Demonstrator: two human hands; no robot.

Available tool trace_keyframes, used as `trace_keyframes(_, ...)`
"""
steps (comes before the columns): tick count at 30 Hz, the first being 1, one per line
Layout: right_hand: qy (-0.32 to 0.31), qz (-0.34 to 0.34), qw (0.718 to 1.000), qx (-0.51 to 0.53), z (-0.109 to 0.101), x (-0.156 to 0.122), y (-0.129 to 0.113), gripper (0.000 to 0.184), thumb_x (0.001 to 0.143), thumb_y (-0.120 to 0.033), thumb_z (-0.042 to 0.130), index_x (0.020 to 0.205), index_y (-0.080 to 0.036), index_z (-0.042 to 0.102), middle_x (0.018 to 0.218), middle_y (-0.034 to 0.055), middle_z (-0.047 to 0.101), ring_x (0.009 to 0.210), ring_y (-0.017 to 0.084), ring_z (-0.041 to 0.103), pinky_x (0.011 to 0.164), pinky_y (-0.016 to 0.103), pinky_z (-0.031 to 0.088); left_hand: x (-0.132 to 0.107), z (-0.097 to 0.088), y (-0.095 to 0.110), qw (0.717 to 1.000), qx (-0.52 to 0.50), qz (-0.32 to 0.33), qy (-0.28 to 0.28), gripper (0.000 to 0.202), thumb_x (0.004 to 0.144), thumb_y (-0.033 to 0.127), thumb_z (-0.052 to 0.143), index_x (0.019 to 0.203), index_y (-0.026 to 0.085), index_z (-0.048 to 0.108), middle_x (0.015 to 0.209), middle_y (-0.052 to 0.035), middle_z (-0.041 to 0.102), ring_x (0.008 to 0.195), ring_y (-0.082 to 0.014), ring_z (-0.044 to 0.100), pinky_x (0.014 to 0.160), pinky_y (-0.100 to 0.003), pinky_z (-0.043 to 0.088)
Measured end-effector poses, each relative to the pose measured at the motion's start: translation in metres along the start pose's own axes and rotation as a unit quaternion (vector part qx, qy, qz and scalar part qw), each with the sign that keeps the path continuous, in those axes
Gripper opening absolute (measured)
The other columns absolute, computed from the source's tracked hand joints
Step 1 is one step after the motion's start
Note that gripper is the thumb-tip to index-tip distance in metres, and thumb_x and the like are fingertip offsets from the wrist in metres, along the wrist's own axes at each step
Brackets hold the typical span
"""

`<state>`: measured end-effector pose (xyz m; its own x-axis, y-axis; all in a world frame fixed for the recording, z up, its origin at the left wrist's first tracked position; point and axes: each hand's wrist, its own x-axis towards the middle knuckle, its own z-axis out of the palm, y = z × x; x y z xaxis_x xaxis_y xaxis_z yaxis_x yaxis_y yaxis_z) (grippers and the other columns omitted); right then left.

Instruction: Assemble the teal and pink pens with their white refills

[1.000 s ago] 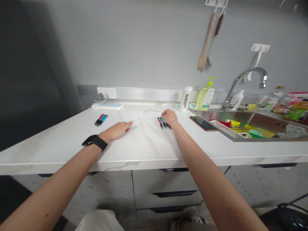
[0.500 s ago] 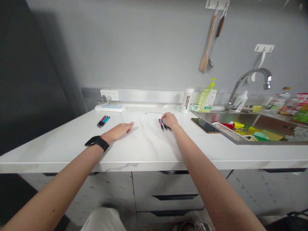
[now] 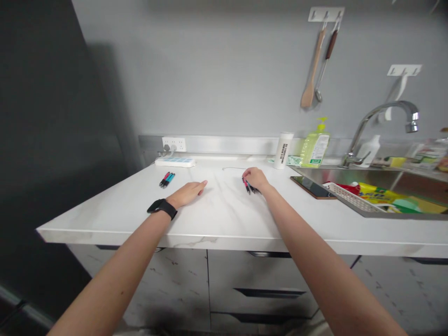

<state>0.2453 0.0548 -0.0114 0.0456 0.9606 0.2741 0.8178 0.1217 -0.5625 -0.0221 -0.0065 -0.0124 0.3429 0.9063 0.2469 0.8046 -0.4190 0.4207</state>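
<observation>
My right hand (image 3: pixel 255 177) is over a small group of pens on the white counter, its fingers curled and closed around their upper ends. A red and black pen (image 3: pixel 246 185) sticks out on the left of that group, and more dark tips show beneath the hand. How many pens the fingers grip is hidden. My left hand (image 3: pixel 191 192), with a black watch at the wrist, rests on the counter holding nothing, thumb stretched out. Beyond it to the left lies another group of pens: a red one (image 3: pixel 164 178) and turquoise ones (image 3: pixel 170 179) side by side.
A white power strip (image 3: pixel 175 162) lies at the back left. Behind my right hand stand a white canister (image 3: pixel 283 150) and a yellow-green pump bottle (image 3: pixel 315 145). A phone (image 3: pixel 312 187) lies beside the sink (image 3: pixel 371 215), under a curved faucet (image 3: pixel 381 109). A thin cord (image 3: pixel 234 168) lies near the wall.
The camera has turned left, so everything appears further right. My right hand stays at the pens, with slightly more dark tips showing beneath it. My left hand looks much the same.
</observation>
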Motion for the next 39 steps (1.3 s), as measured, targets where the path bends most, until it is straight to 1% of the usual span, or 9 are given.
trace_keyframes(2,-0.009,-0.016,1.0,0.001,0.001,-0.002,-0.006,0.033,0.073,-0.003,0.049,0.092,-0.017,0.072,0.085,0.0052,0.072,0.073,0.012,0.064,0.068,0.018,0.045,0.0,-0.004,-0.005,0.997,0.047,-0.042,0.053,0.039,0.087,0.046,0.031,0.067,0.02,0.052,0.085,-0.0094,0.065,0.086,-0.0238,0.059,0.085,-0.035,0.042)
trace_keyframes(5,-0.031,-0.036,0.999,-0.001,0.002,-0.007,-0.015,0.033,0.074,-0.002,0.049,0.094,-0.016,0.071,0.09,0.0051,0.072,0.075,0.011,0.064,0.071,0.018,0.045,-0.002,-0.014,-0.019,0.957,0.111,-0.208,0.167,0.025,0.081,0.033,0.042,0.085,0.017,0.06,0.106,-0.0168,0.065,0.106,-0.0317,0.057,0.091,-0.042,0.04)
trace_keyframes(8,-0.045,-0.043,0.998,-0.006,0.002,-0.012,-0.022,0.034,0.075,-0.001,0.048,0.095,-0.016,0.071,0.092,0.0049,0.071,0.08,0.011,0.063,0.073,0.018,0.044,-0.008,-0.023,-0.037,0.911,0.084,-0.355,0.194,0.029,0.075,0.028,0.049,0.096,0.014,0.063,0.115,-0.023,0.062,0.111,-0.0385,0.055,0.088,-0.049,0.041)
trace_keyframes(11,-0.046,-0.046,0.998,-0.008,0.002,-0.013,-0.023,0.035,0.074,0.0,0.047,0.095,-0.015,0.071,0.092,0.0051,0.071,0.082,0.012,0.064,0.073,0.018,0.045,-0.013,-0.027,-0.048,0.886,0.071,-0.406,0.211,0.035,0.071,0.026,0.055,0.101,0.011,0.063,0.119,-0.0269,0.06,0.113,-0.0412,0.054,0.088,-0.053,0.04)
trace_keyframes(18,-0.045,-0.063,0.997,-0.012,0.005,-0.01,-0.021,0.035,0.072,0.002,0.049,0.092,-0.015,0.071,0.086,0.0051,0.071,0.078,0.013,0.064,0.074,0.019,0.045,-0.015,-0.028,-0.049,0.895,0.059,-0.392,0.202,0.027,0.071,0.022,0.057,0.096,0.019,0.067,0.121,-0.0187,0.061,0.115,-0.038,0.053,0.091,-0.051,0.039)
trace_keyframes(24,-0.052,-0.068,0.996,-0.004,0.007,-0.01,-0.021,0.033,0.075,0.002,0.048,0.093,-0.014,0.071,0.088,0.0056,0.071,0.081,0.013,0.064,0.072,0.019,0.044,-0.008,-0.026,-0.057,0.931,0.068,-0.3,0.199,0.024,0.07,0.015,0.057,0.092,0.019,0.065,0.112,-0.017,0.065,0.108,-0.0337,0.058,0.085,-0.043,0.045)
trace_keyframes(28,-0.051,-0.072,0.996,-0.004,0.011,-0.007,-0.02,0.032,0.076,0.0,0.05,0.093,-0.015,0.072,0.088,0.0057,0.072,0.082,0.013,0.064,0.073,0.018,0.044,-0.007,-0.025,-0.058,0.916,0.084,-0.339,0.197,0.025,0.07,0.024,0.059,0.093,0.015,0.065,0.114,-0.0216,0.063,0.107,-0.037,0.058,0.084,-0.045,0.046)
trace_keyframes(34,-0.053,-0.079,0.995,0.014,0.017,-0.003,-0.017,0.03,0.075,-0.001,0.052,0.092,-0.017,0.072,0.087,0.0047,0.071,0.079,0.012,0.063,0.072,0.019,0.044,-0.007,-0.025,-0.053,0.918,0.104,-0.321,0.209,0.018,0.068,0.026,0.06,0.082,0.018,0.067,0.107,-0.0173,0.068,0.103,-0.0344,0.06,0.081,-0.044,0.047)
trace_keyframes(39,-0.054,-0.077,0.995,0.031,0.02,-0.002,-0.015,0.032,0.073,-0.001,0.052,0.09,-0.018,0.073,0.087,0.0039,0.071,0.078,0.012,0.063,0.071,0.019,0.044,-0.006,-0.025,-0.052,0.904,0.115,-0.365,0.194,0.023,0.067,0.025,0.06,0.087,0.017,0.069,0.111,-0.0184,0.066,0.104,-0.0348,0.06,0.08,-0.042,0.047)
